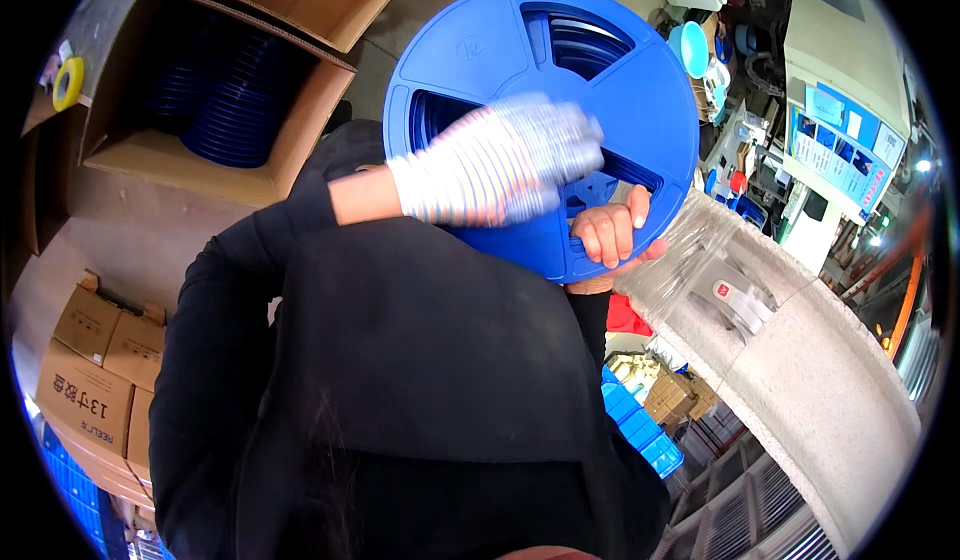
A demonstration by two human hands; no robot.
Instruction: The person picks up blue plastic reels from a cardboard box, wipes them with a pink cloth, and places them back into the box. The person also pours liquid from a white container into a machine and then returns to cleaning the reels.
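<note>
A large round blue plastic reel [640, 110] with cut-out windows faces me, held up in front of my chest. Through its windows several more blue rims show behind, so it looks like a stack of reels. My right hand [608, 232], bare, grips the lower right part, its fingers hooked through a window and the thumb up. Across the reel's face near the hub lies my left hand [500, 165], in a white striped glove. Motion smears its fingers, and I cannot tell whether they press on the reel or pass just over it.
At upper left an open cardboard box [245, 185] holds stacks of blue reels [235, 110]. Closed cartons [90, 400] are piled at lower left. A yellow tape roll [68, 83] sits at far left. On the right are a pale curved surface [820, 360] and a machine [850, 40].
</note>
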